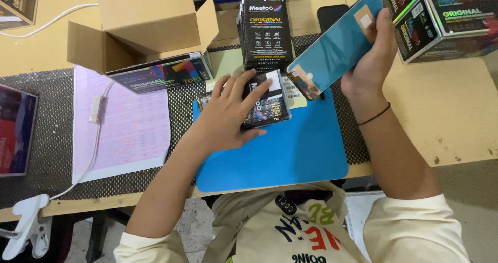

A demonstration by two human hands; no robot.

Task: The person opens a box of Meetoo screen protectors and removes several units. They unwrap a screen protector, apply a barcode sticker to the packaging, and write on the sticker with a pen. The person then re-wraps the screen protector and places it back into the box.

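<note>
Pale wooden desk, black mesh liner, smooth blue mat. Left hand lies flat, fingers spread, on a glossy black box atop the mat. Right hand, fingers closed, grips a thin glass phone screen, tilted above the desk. Open cardboard carton behind.

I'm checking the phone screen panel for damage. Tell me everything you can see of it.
The screen panel is a thin, glossy, blue-tinted rectangle with rounded corners, a tan patch near its upper end and brownish parts at its lower end. The right hand holds it tilted above the blue mat, upper end toward the stacked boxes. No cracks show, though glare hides detail.
</note>
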